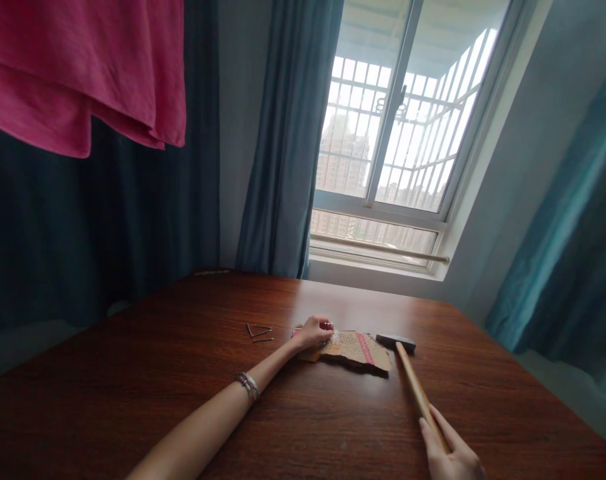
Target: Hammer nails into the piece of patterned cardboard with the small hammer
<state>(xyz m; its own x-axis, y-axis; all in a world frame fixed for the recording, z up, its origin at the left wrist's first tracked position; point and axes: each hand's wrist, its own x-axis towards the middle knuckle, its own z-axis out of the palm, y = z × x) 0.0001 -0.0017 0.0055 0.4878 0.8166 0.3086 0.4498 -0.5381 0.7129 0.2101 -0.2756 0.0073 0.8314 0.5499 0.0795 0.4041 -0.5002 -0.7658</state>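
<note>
My left hand (317,332) rests on the left part of a torn piece of cardboard (353,345), its fingers curled closed. Whatever is between those fingertips, if anything, is too small to make out. Dotted marks and a pink-red strip show on the cardboard's surface. My right hand (451,448) is wrapped round the wooden handle of a hammer (413,380). The hammer's dark head is just beyond the cardboard's right end, close to the tabletop; whether it touches is unclear. Left of my left hand, several loose nails (257,332) lie on the wood.
A brown wooden table (147,393) fills the lower view, its far edge near a barred window (383,133). Blue curtains (287,133) hang behind and on the right. Pink cloth (83,67) hangs at upper left.
</note>
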